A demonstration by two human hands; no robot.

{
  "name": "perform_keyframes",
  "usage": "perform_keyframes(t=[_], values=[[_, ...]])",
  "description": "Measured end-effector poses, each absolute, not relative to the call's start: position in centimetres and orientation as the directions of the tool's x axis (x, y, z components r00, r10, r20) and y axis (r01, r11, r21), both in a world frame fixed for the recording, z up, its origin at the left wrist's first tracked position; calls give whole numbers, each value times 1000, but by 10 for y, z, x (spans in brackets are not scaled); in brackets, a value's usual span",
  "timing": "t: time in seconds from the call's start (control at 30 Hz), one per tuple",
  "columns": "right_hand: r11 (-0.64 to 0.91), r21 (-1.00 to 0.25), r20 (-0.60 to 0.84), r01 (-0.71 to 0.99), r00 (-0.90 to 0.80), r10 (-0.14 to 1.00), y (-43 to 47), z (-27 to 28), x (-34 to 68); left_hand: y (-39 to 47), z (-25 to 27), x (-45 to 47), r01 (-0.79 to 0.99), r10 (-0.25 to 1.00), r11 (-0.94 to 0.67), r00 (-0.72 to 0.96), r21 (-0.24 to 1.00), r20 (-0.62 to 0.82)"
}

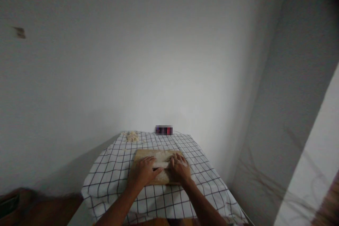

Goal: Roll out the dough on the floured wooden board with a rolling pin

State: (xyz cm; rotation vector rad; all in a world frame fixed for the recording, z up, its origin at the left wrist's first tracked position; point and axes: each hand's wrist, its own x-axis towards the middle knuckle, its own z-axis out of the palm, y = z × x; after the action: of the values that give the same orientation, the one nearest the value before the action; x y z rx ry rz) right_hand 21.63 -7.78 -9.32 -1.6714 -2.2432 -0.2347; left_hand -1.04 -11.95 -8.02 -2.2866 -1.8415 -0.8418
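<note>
A wooden board (140, 153), dusted with flour, lies on the checked cloth in front of me. Across its middle runs a pale, floury roll (162, 165) that looks like dough; whether a rolling pin is inside it I cannot see. My left hand (145, 170) lies over the left end of the roll, fingers curved forward over it and thumb pointing inward. Over the right end, my right hand (180, 167) has its fingers bent down, with flour on its back. Both hands hide the ends of the roll.
A small heap of pale strips or scraps (132, 136) sits at the back left of the white checked tablecloth (111, 169). A blurred dark box-like object (164, 130) stands at the back edge by the wall (169, 60). Brown furniture (47, 204) shows at lower left.
</note>
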Motion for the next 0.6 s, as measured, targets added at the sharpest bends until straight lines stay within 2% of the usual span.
perform_keyframes(t=[0.17,0.4,0.6], values=[[302,-88,350,949,-254,902,-83,-89,218,-119,-81,-10,914,872,-290,130,283,473],[295,-201,339,934,-216,916,-88,-76,216,-122,-78,-8,912,878,-271,103,308,467],[276,-219,324,936,-197,925,-89,-73,213,-127,-71,-8,916,885,-270,114,298,452]])
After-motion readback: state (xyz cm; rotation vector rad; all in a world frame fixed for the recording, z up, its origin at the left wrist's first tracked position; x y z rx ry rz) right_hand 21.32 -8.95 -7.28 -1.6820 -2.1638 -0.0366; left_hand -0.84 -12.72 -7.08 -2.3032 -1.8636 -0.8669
